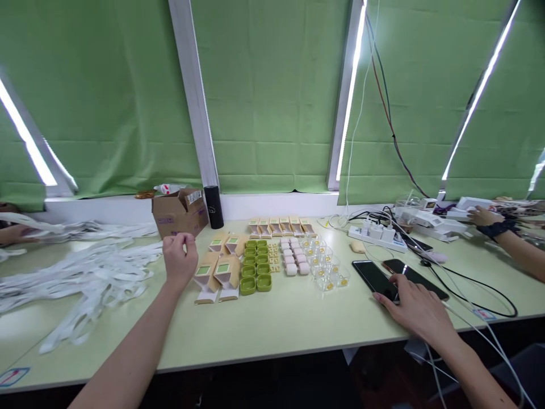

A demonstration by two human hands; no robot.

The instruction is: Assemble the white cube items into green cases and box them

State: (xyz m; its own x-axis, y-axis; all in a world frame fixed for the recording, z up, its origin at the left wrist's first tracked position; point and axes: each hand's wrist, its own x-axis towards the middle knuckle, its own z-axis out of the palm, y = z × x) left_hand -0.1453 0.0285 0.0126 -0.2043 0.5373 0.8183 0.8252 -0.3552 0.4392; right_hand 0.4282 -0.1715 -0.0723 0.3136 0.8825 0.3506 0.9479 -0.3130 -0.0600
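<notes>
My left hand (pixel 180 255) is closed in a loose fist above the table, just left of the folded cardboard boxes (pixel 228 271). Nothing shows sticking out of its fingers. My right hand (pixel 419 307) is at the near end of a black phone (pixel 371 275), thumb on one side and fingers on the other. The phone lies flat on the table. A second dark phone (pixel 415 275) lies partly beneath that hand. In the middle stand rows of green square dishes (pixel 256 271), small yellowish pieces (pixel 274 258), pale pink blocks (pixel 294 257) and clear plastic cups (pixel 326 264).
White straps (pixel 85 272) are heaped at left. A brown carton (pixel 179 213) and a black cylinder (pixel 213 207) stand at the back. More small boxes (pixel 281 227) form a row. A power strip (pixel 378 236) with cables lies right. Co-workers' hands (pixel 485 217) show at both sides.
</notes>
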